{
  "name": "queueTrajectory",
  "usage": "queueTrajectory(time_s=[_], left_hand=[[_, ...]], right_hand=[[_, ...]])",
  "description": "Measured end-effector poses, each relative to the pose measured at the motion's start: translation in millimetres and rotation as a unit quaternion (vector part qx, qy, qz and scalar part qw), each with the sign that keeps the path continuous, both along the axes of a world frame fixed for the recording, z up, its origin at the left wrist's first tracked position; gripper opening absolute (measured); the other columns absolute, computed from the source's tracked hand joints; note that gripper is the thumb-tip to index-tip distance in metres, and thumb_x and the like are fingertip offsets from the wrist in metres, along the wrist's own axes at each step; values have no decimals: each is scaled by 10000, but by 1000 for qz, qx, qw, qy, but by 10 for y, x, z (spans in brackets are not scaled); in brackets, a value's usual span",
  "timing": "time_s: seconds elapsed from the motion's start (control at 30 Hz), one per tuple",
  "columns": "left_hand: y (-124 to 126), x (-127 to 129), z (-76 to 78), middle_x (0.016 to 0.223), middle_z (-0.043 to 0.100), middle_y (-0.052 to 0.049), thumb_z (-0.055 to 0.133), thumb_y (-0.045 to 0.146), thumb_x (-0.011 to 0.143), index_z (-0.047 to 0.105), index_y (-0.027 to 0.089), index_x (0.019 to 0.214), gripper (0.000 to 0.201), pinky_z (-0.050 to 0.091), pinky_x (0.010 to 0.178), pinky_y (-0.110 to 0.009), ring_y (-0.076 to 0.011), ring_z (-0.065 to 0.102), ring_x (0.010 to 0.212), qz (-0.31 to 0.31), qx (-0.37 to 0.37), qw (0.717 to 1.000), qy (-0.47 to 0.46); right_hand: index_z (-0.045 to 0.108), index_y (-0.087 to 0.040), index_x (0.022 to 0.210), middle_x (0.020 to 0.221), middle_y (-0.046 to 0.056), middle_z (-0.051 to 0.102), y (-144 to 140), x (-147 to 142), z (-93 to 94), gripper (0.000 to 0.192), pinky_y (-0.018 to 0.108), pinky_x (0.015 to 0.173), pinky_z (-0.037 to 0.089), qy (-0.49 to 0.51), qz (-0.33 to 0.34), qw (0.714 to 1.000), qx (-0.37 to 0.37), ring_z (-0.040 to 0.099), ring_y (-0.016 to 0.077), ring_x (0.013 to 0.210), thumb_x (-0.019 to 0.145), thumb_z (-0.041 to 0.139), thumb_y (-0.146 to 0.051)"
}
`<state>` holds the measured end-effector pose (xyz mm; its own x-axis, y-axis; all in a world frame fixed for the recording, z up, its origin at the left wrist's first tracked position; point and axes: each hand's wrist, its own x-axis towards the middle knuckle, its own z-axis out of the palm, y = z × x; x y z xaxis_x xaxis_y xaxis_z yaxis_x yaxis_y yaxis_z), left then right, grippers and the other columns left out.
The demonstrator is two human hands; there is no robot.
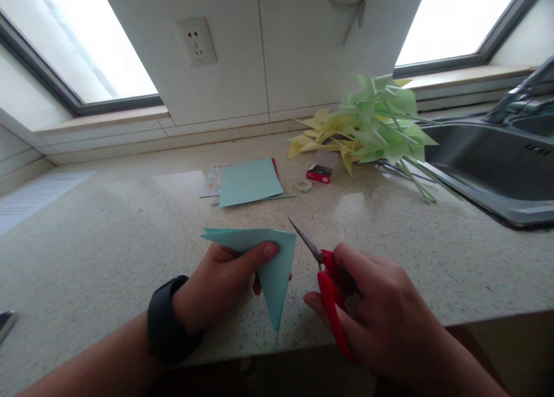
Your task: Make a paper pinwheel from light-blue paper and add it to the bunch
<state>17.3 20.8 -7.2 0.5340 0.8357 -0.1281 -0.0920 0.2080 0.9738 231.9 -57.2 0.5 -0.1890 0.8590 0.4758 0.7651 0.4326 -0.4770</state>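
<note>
Pinched between thumb and fingers of my left hand (231, 276) is a folded light-blue paper (280, 270), doubled into a triangle with one point hanging down. My right hand (376, 299) grips red-handled scissors (331, 296), fingers in the loops. Their metal blades look closed and point up and left, the tip just beside the paper's upper right corner. Whether tip and paper touch I cannot tell; no cut shows in the visible side. Some fingers of my left hand are hidden behind the paper.
Farther back on the speckled counter (130, 241) lie light-blue sheets (250, 182), a small ring-shaped coil (303, 185) and a red-and-black box (320, 169). Green and yellow paper pinwheels (381, 126) are heaped near the sink (489, 166). A printed sheet (43, 195) lies at left.
</note>
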Motion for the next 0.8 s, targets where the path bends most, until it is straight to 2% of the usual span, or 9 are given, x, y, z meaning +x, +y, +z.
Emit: queueTrajectory(time_s=[0.2,0.47,0.8], left_hand=[[-11,-8,25,714,751,-9,825,530,767,747,187,780,353,475,493,-187,-88,580,523,7,-8,1000,17],[-5,-8,38,742,760,-31,799,555,783,753,180,814,379,459,494,-209,-99,558,531,-6,3,999,38],[-5,-48,4,646,652,11,808,544,775,721,183,766,371,455,489,-217,-103,544,526,11,6,998,57]], right_hand=[[378,-243,737,569,-66,452,-7,-7,-16,341,253,449,299,-25,-1,999,26,398,92,451,926,611,-404],[367,-249,723,565,-59,451,-9,-15,0,340,252,446,288,-7,8,1000,10,391,96,461,894,633,-373],[362,-251,724,572,-54,458,4,-11,-39,332,261,455,287,-13,4,1000,-1,402,103,471,879,638,-347]])
